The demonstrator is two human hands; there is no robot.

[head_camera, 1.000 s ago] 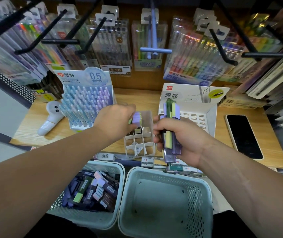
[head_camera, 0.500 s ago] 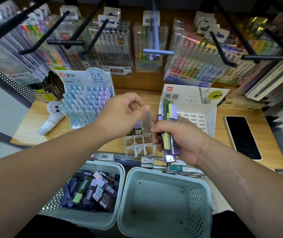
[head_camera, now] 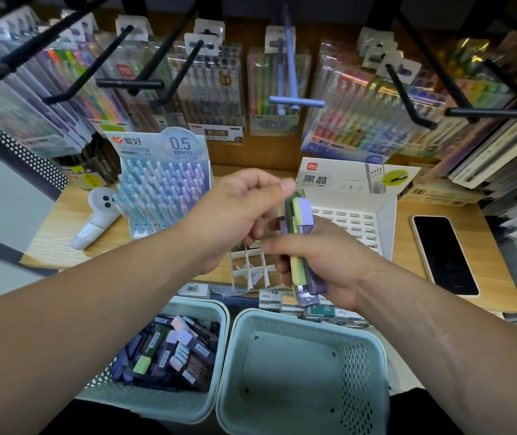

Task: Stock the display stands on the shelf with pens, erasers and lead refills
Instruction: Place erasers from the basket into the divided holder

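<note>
Pinching one case off the bundle of refill cases gripped in the right hand, using the left hand; then, presumably, lowering it upright into the divided stand just beneath.

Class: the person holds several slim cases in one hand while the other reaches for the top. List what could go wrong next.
1. The right hand grips a bundle of cases; pulling one out may drag others loose, into the empty basket below.
2. The divided stand sits near the shelf edge; the left hand could knock it over.
</note>
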